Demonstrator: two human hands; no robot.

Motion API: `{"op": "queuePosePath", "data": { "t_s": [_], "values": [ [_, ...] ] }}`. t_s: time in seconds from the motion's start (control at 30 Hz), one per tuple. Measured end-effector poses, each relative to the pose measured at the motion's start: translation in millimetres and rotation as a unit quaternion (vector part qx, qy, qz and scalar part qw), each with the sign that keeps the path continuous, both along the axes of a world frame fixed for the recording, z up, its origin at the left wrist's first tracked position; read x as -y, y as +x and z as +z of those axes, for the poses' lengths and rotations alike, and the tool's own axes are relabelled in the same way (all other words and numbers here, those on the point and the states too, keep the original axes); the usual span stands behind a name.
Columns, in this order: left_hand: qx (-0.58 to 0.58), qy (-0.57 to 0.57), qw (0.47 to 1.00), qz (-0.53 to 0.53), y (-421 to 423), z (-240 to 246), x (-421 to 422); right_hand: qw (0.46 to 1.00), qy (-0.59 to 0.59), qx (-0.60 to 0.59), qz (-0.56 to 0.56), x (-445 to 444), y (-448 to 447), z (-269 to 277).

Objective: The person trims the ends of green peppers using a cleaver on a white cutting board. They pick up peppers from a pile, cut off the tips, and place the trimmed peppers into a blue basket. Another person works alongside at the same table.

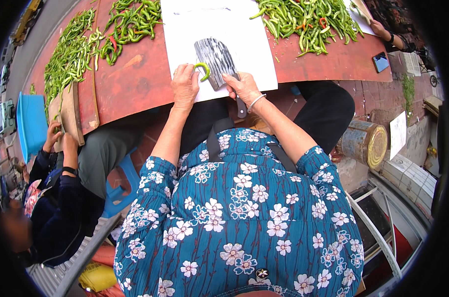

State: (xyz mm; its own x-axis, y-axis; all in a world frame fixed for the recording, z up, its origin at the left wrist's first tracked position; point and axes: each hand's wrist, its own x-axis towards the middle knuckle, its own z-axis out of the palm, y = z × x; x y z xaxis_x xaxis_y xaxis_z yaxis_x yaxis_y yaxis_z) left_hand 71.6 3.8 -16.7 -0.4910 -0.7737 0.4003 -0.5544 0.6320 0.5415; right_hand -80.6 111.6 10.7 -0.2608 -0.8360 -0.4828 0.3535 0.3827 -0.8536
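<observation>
My left hand (185,84) pinches a curved green chili pepper (203,70) over the front part of a white cutting board (243,44). The pepper curls out past the fingertips toward the blade. In my right hand (243,87) is a broad cleaver (216,59) with a dark handle (241,107) that sticks out below the fist. Its wide blade lies over the board, bright and dark in streaks, just right of the pepper. Whether the edge touches the pepper I cannot tell.
Heaps of green chili peppers (302,26) and long pepper pieces (66,52) cover parts of the red table (135,85). A phone (380,61) lies at its right edge. Co-workers' hands (63,139) work at the left, and another hand (379,29) at the right. A blue tub (31,122) stands left.
</observation>
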Motion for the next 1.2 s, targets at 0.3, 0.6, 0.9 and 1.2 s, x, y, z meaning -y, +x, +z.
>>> {"op": "queuePosePath", "data": {
  "t_s": [0.3,0.6,0.9,1.2],
  "values": [
    [0.025,-0.031,0.999,0.021,-4.5,-8.8,7.9,0.998,-0.046,-0.019,0.022,-1.3,1.1,-4.5],
    [-0.012,-0.012,1.0,0.017,-4.9,-7.5,10.1,0.998,-0.046,-0.02,0.038,3.1,5.0,-4.0],
    [-0.003,-0.017,0.999,-0.027,-2.2,-5.2,15.2,0.997,-0.044,-0.037,0.059,4.0,4.6,-1.9],
    [-0.015,-0.005,0.997,-0.079,-6.6,-2.6,18.0,0.999,-0.031,-0.027,0.029,16.7,10.7,-10.0]
  ]
}}
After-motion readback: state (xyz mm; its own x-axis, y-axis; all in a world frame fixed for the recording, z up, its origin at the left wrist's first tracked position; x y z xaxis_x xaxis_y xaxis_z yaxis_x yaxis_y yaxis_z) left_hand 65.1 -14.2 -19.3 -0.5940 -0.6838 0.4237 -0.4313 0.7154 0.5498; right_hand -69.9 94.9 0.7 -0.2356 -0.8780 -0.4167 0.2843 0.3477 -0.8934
